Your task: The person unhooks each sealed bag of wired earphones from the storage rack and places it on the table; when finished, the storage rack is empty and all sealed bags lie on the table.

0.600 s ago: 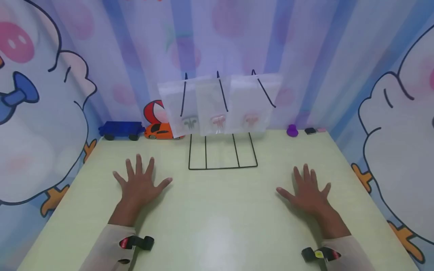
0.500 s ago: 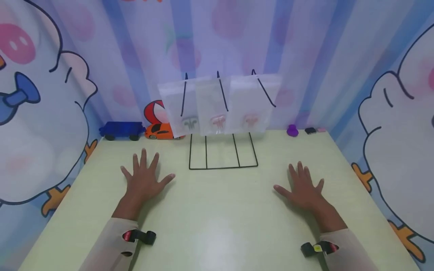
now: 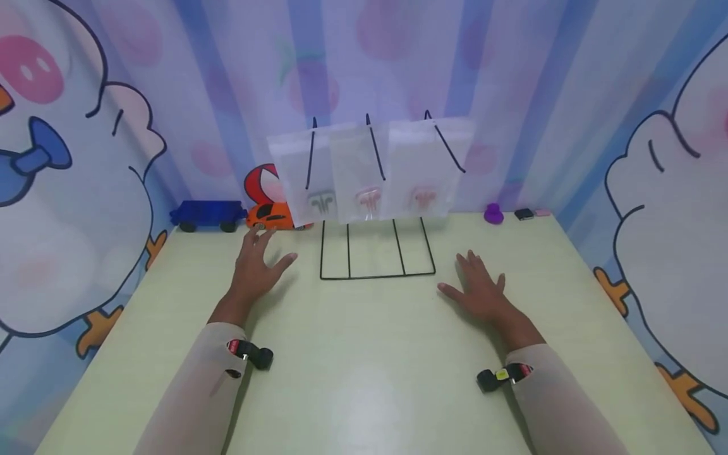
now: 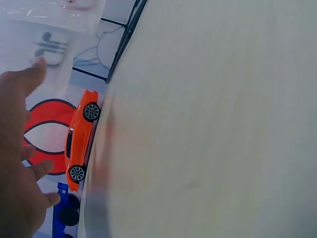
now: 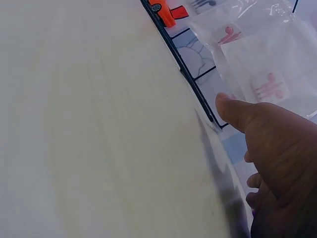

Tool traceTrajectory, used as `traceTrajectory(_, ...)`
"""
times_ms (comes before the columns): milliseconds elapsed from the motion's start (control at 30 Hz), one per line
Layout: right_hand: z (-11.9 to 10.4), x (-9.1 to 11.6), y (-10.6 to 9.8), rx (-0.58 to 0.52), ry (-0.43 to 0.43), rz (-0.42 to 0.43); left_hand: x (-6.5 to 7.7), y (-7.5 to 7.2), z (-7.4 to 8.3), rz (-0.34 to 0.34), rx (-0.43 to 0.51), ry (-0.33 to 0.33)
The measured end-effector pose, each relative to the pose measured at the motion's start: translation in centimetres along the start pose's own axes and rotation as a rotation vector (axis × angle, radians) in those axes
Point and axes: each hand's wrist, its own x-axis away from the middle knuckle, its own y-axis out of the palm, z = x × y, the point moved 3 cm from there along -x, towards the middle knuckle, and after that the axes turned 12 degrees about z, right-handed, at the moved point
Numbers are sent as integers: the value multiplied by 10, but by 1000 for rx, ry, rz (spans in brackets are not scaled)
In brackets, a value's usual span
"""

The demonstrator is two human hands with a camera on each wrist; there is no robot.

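My left hand (image 3: 254, 272) is over the table's left half, thumb spread from the fingers, with nothing in it. Its fingertips reach just short of the orange toy car (image 3: 272, 217) in the head view. My right hand (image 3: 479, 291) hovers right of the wire rack (image 3: 378, 277), fingers extended and holding nothing. Three clear plastic bags hang from the rack's prongs: a left bag (image 3: 298, 158) with grey earphones, a middle bag (image 3: 358, 158) and a right bag (image 3: 426, 151) with pinkish ones. In the right wrist view my thumb overlaps a bag (image 5: 302, 54).
A blue toy wagon (image 3: 208, 215) stands at the back left beside the orange car. At the back right are a purple knob-shaped object (image 3: 493, 214), a small black block (image 3: 524, 215) and a pink piece (image 3: 543, 213). A patterned curtain (image 3: 387, 57) closes off the back.
Both hands have moved forward across the table toward the back and inward, the right one clearly to the left. The left fingers have bent slightly. Rack, bags and toys have stayed put.
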Motion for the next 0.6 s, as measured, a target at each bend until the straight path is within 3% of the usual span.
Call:
traceTrajectory(167, -3, -14, 6, -14, -4, 9, -19, 6, 3, 27, 159, 18)
traceTrajectory(367, -8, -28, 11, -32, -1, 10, -36, 15, 9, 131, 317, 51)
traceTrajectory(600, -8, -37, 16, -20, -32, 6, -47, 26, 16, 88, 525, -87)
